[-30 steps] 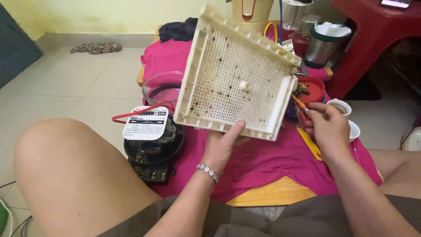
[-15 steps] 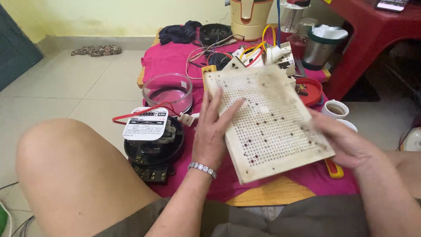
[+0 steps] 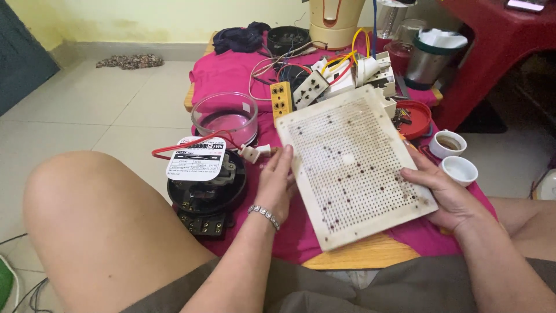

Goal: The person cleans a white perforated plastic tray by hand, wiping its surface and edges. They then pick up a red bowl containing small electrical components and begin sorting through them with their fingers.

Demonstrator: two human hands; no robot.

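Note:
I hold a cream perforated plastic board [image 3: 350,165], flat side up and stained with dark spots, tilted over the pink cloth [image 3: 231,72]. My left hand [image 3: 277,184], with a bracelet at the wrist, grips the board's left edge. My right hand [image 3: 443,194] supports its lower right edge from beneath. Left of the board sits a black round electricity meter [image 3: 202,188] with a white label and a red wire.
A clear glass bowl [image 3: 225,119] stands behind the meter. Socket strips and loose wires [image 3: 324,75] lie at the back, with a red lid of small parts [image 3: 412,117] and two white cups [image 3: 453,153] at the right. A red table [image 3: 492,46] stands far right.
The board went from upright with its ribbed back facing me to turned over and lowered, flat face up. My right hand moved from the red lid onto the board's right edge.

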